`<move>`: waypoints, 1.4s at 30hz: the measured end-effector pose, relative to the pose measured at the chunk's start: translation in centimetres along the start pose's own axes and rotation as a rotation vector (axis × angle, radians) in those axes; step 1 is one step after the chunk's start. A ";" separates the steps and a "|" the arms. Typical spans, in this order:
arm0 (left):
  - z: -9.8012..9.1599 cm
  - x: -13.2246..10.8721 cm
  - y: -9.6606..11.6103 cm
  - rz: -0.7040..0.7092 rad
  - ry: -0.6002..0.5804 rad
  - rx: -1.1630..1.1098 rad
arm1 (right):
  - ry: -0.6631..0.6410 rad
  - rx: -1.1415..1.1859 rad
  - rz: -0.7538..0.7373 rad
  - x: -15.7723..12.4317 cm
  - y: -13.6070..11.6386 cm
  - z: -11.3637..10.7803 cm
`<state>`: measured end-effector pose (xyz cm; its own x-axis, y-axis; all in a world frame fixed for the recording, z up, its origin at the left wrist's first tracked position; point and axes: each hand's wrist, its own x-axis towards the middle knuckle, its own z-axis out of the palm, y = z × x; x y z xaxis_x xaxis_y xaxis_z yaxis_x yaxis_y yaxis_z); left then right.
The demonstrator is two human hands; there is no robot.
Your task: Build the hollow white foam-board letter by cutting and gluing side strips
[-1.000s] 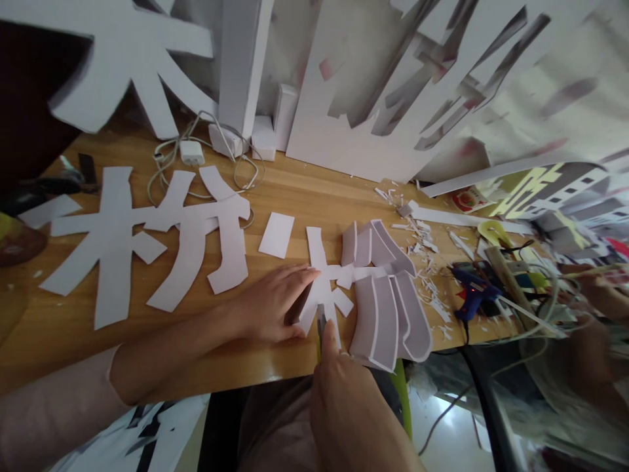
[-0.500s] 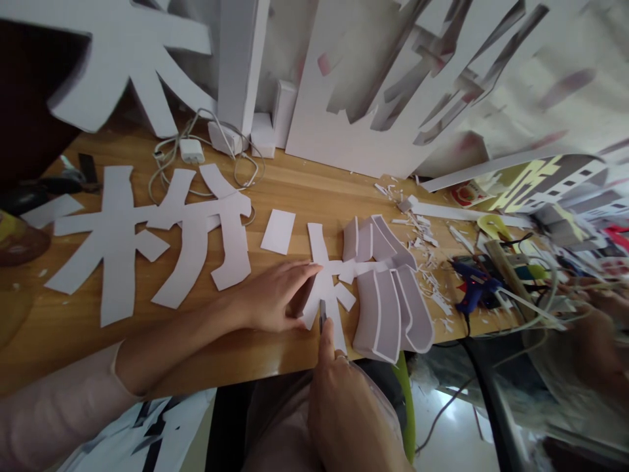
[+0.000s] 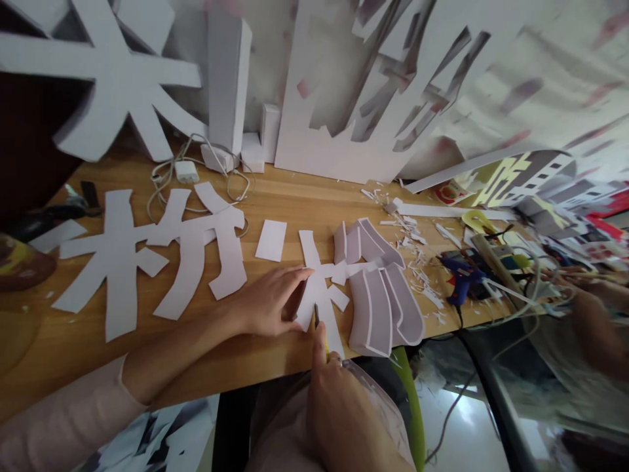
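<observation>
A white cut-out board character (image 3: 318,278) lies flat near the table's front edge, with raised white side walls (image 3: 371,311) standing along its right half. My left hand (image 3: 268,301) is at the character's left side, thumb and fingers pinched around a short upright strip (image 3: 299,300) in shadow, at the lower left stroke. My right hand (image 3: 339,400) grips a utility knife (image 3: 317,318), index finger stretched along it. The blade tip touches or nearly touches the character between its lower strokes. Most of the knife's handle is hidden by the hand.
Another flat white character (image 3: 120,262) lies to the left, and a small white rectangle (image 3: 271,240) behind my left hand. White scraps (image 3: 415,229) and a blue glue gun (image 3: 462,278) are on the right. Another person's hand (image 3: 599,321) shows at the far right. Cables (image 3: 179,154) lie behind.
The camera view has shifted a little, so the table's contents sit differently in the picture. Both hands keep nearly the same place on the character, the knife blade still between its lower strokes.
</observation>
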<state>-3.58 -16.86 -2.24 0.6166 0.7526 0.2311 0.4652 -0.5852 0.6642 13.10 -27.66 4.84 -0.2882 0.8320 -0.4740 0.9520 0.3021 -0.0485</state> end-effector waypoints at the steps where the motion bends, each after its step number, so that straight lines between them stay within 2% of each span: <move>1: -0.1 0.0 0.1 -0.005 -0.004 0.005 | -0.022 -0.062 -0.002 0.0 -0.1 -0.2; 4: -0.2 0.0 0.3 -0.027 -0.020 0.001 | -0.082 -0.161 -0.004 0.0 -0.3 -0.7; 7: -0.2 0.0 0.3 -0.047 -0.036 -0.008 | -0.138 -0.084 0.089 -0.4 -0.2 -0.9; 10: -0.2 0.0 0.3 -0.062 -0.044 -0.017 | -0.126 -0.061 0.156 -0.9 0.2 -1.0; 14: -0.1 0.0 0.1 -0.072 -0.061 -0.019 | -0.077 -0.079 0.137 -1.0 0.6 -1.4; 19: 0.1 -0.1 0.1 -0.059 -0.052 0.016 | -0.079 -0.013 0.155 -0.8 0.6 -1.5; 32: -0.1 0.0 0.2 -0.059 -0.039 -0.016 | -0.086 -0.112 0.135 0.1 0.0 -0.8; 38: 0.0 -0.1 0.1 -0.060 -0.054 -0.003 | 0.003 -0.033 0.136 0.1 0.6 -1.4; 42: 0.1 -0.1 0.0 -0.043 -0.050 0.005 | -0.032 -0.138 0.094 0.1 0.7 -2.1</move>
<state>-3.56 -16.95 -2.32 0.6271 0.7609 0.1665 0.4952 -0.5545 0.6689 13.50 -26.37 6.55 -0.1931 0.8450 -0.4987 0.9507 0.2868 0.1178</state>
